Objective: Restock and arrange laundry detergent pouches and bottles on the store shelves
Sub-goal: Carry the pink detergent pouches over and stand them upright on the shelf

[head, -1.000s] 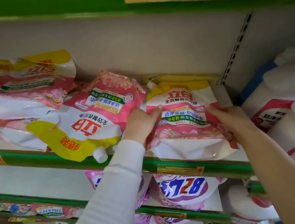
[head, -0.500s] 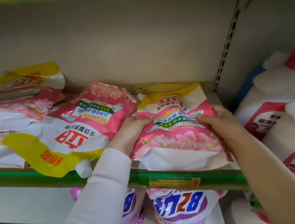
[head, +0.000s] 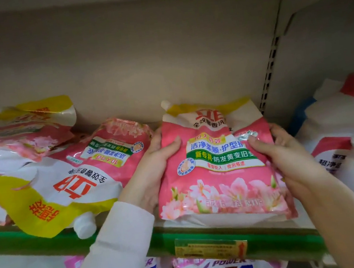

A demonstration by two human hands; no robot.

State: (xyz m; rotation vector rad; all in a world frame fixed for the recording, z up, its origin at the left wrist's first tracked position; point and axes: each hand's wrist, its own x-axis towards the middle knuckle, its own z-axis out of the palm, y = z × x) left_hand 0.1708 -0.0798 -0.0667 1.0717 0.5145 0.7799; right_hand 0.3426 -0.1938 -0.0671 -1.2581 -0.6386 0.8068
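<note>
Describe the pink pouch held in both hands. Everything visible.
The pink pouch is glossy soft plastic, crinkled near its upper right. A yellow band crosses the top, with a white spout at the upper left corner. Its front shows a green and white label with Chinese print, pink flowers lower down and a white base fold. It stands upright, facing the camera, just behind the shelf's green front edge. The left hand grips its left side, the right hand its right.
</note>
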